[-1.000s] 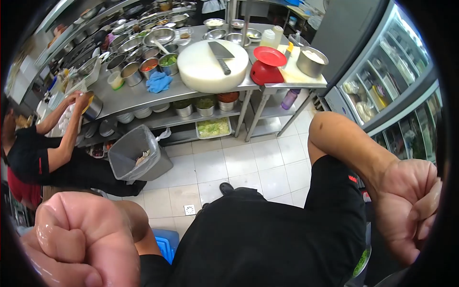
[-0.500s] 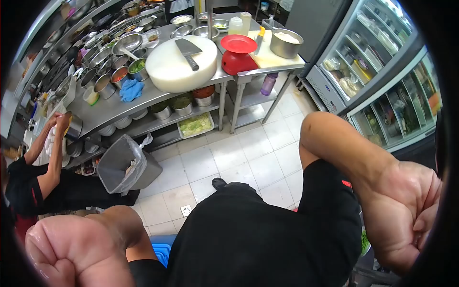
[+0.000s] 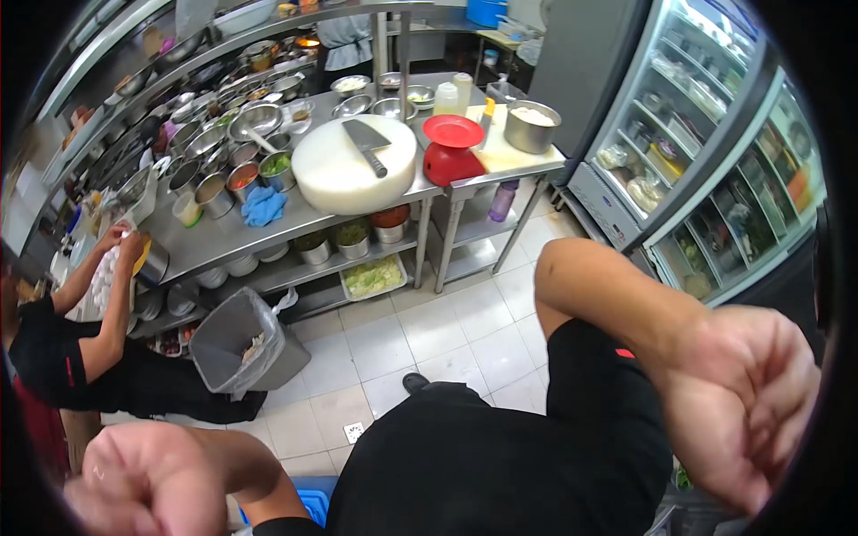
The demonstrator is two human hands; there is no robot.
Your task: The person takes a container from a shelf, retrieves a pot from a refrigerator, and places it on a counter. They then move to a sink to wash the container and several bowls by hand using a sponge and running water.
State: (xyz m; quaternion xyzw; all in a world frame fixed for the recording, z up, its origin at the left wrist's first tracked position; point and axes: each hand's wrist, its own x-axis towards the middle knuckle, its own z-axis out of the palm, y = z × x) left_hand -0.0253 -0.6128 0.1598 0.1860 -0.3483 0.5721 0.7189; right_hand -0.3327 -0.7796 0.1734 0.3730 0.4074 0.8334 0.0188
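Observation:
My left hand [image 3: 156,478] is raised close to the camera at the lower left, partly blurred, its fingers curled in. On the right side, my right hand [image 3: 746,397] is also held up close, wrist bent and fingers folded towards the palm. I see nothing held in either hand, and neither touches the counter. Beyond them, a cleaver [image 3: 365,147] lies on a thick round white chopping block [image 3: 331,189]. Beside the block stands a red kitchen scale [image 3: 451,152] with a round top plate.
A grey lined bin [image 3: 290,355] stands on the tiled floor [image 3: 375,335]. At the left, a co-worker [image 3: 54,344] handles white things at the steel counter [image 3: 214,246]. A glass-door fridge [image 3: 670,116] is at right. A metal pot [image 3: 533,127] sits beyond the scale.
The camera view has tilted up, so the counter and bin appear lower. My left hand has shifted right in view and blurred; my right hand has shifted slightly left.

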